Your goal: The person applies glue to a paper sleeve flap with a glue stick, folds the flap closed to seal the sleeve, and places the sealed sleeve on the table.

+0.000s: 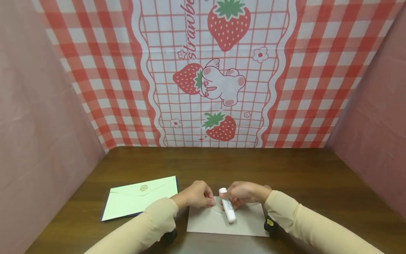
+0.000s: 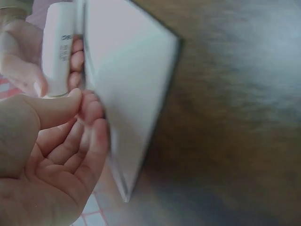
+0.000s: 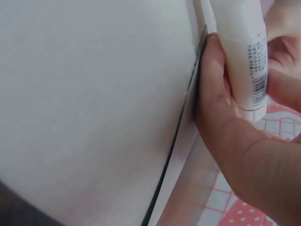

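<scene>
A light grey-white envelope point(image 1: 247, 225) lies on the table in front of me, its flap lines facing up. My right hand point(image 1: 242, 192) holds a white glue stick point(image 1: 227, 206) slantwise over the flap. In the right wrist view the label on the glue stick point(image 3: 244, 52) shows, and an index finger point(image 3: 214, 61) lies against the envelope's edge. My left hand point(image 1: 200, 194) is at the envelope's far left edge. The left wrist view has its thumb and index fingertips point(image 2: 89, 106) pinched together right at the paper, close beside the glue stick's end.
Left of my hands lies a pale green envelope point(image 1: 142, 201) with a round gold seal, on top of something dark blue. Behind the brown wooden table point(image 1: 152, 162) hangs a red-and-white strawberry cloth point(image 1: 222, 88). Pink cloth walls point(image 1: 374, 141) stand on both sides.
</scene>
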`<state>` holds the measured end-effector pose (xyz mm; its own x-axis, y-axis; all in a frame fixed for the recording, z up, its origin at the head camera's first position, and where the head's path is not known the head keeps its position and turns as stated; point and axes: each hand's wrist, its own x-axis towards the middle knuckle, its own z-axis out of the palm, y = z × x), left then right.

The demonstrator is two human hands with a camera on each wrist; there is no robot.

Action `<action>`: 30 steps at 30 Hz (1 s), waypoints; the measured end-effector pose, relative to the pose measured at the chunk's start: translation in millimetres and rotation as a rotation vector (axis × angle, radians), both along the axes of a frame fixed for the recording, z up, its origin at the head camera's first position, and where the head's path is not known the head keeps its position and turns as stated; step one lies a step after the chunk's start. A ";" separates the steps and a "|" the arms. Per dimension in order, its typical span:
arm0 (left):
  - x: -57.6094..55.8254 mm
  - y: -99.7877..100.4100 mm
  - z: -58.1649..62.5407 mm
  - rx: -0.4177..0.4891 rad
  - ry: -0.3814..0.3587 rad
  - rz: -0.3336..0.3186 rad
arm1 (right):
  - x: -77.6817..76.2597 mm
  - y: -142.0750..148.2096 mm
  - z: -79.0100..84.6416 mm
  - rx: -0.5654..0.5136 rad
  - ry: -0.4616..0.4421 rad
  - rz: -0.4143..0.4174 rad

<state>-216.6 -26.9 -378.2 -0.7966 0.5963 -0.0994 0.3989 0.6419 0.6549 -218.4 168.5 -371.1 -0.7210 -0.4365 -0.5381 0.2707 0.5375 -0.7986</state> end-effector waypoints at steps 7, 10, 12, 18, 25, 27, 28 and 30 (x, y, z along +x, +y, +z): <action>1.3 13.7 4.0 0.019 -0.066 -0.046 | 1.0 5.3 -3.7 -0.059 -0.007 -0.002; 4.2 15.7 1.4 0.006 -0.080 -0.022 | -0.3 5.4 -2.8 -0.075 -0.020 0.001; 5.6 16.9 0.0 -0.006 -0.073 0.000 | -2.3 7.8 -1.0 -0.079 -0.030 0.004; 5.5 19.9 0.6 -0.021 -0.037 0.022 | -12.3 29.8 11.5 -0.058 -0.036 0.029; 7.9 14.9 -0.9 -0.014 0.016 0.023 | -13.0 46.5 11.4 0.017 -0.043 0.076; 9.6 14.2 -1.4 0.000 0.030 0.005 | -11.6 48.9 8.6 0.014 -0.049 0.067; 10.3 14.1 -1.4 0.006 0.033 -0.003 | -11.2 50.0 7.2 0.012 -0.050 0.060; 10.5 13.8 -1.5 0.008 0.035 -0.011 | -10.3 51.7 5.4 0.008 -0.053 0.053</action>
<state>-206.1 -13.1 -379.6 -0.7931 0.6054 -0.0673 0.4282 0.6326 0.6454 -228.6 220.2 -365.7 -0.6675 -0.4684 -0.5788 0.2837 0.5587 -0.7793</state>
